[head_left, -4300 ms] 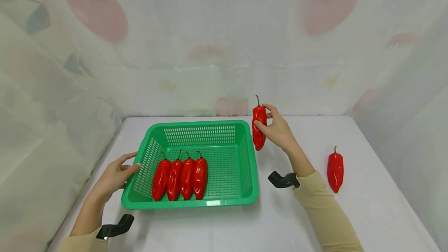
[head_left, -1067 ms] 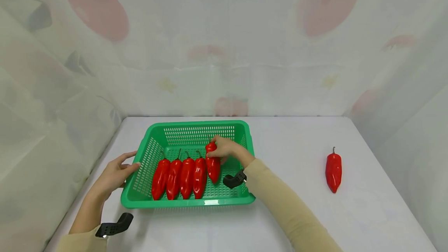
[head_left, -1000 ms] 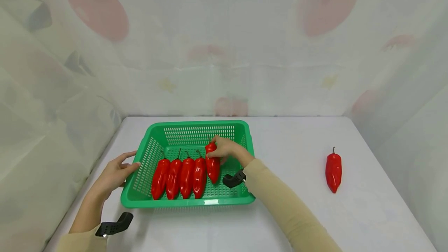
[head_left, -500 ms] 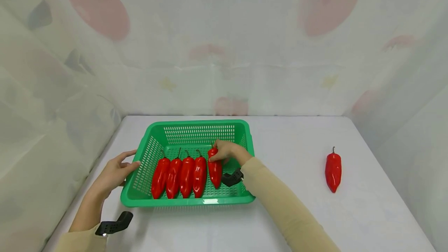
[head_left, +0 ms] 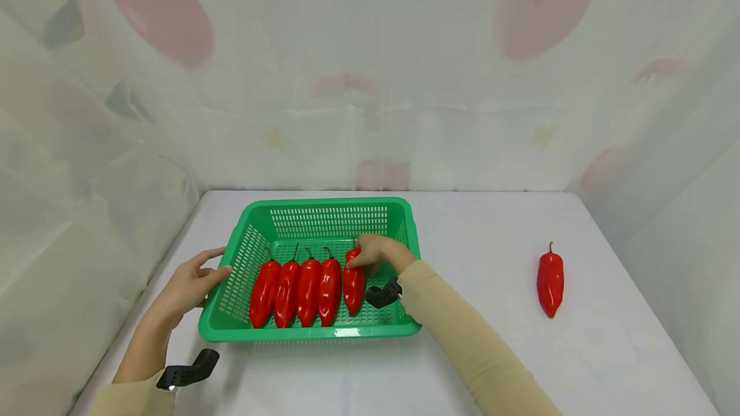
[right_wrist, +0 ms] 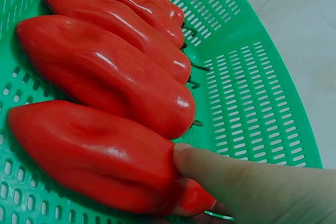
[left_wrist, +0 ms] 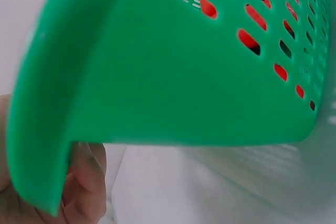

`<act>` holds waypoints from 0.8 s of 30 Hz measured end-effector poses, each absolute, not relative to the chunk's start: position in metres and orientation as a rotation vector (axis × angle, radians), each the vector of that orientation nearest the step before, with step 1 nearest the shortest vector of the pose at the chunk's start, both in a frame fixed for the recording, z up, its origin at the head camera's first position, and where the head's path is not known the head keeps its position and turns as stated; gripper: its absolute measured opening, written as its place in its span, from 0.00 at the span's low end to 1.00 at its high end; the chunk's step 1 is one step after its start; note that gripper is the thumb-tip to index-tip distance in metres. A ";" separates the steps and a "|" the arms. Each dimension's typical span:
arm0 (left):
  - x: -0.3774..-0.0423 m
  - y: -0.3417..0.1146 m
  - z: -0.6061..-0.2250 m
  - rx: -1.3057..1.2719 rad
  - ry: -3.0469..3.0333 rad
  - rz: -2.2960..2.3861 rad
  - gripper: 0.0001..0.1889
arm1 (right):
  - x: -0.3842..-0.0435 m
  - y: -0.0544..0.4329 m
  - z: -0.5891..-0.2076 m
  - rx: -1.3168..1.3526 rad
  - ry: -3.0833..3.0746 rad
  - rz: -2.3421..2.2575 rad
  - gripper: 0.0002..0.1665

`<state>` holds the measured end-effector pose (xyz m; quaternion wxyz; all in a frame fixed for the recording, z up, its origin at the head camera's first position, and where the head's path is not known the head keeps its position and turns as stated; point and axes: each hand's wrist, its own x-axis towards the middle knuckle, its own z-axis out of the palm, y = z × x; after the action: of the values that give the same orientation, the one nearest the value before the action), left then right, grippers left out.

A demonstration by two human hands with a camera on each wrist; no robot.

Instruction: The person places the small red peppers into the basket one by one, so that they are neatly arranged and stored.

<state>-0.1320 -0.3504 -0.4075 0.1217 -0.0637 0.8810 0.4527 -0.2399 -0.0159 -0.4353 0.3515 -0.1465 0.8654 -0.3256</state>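
Observation:
My right hand point(head_left: 374, 253) is inside the green plastic basket point(head_left: 266, 334), pinching a red pepper point(right_wrist: 100, 153) near its stem end. In the right wrist view the thumb presses on the pepper's upper side, and most of the other fingers are hidden. This pepper lies low over the slotted floor, just right of a row of several red peppers point(head_left: 308, 291) set side by side with stems pointing away. My left hand point(head_left: 187, 284) grips the basket's left rim, thumb over the edge; in the left wrist view its curled fingers point(left_wrist: 86, 177) show under the rim.
Another red pepper point(head_left: 550, 284) lies alone on the white table point(head_left: 485, 249), to the right of the basket. A pale printed sheet point(head_left: 370, 133) hangs behind the table and along both sides. Each wrist wears a black camera mount.
My right hand has carried the pepper from outside the basket's right edge into it, then slightly down and nearer to me beside the row. The left hand has stayed on the rim.

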 end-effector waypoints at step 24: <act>-0.132 -0.352 -0.409 -0.182 2.564 1.331 0.37 | -0.236 -0.017 -0.434 -0.406 2.110 -0.841 0.14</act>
<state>-0.1323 -0.3518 -0.4086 0.1230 -0.0625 0.8791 0.4563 -0.2355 -0.0166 -0.4342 0.4051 -0.1610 0.8360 -0.3333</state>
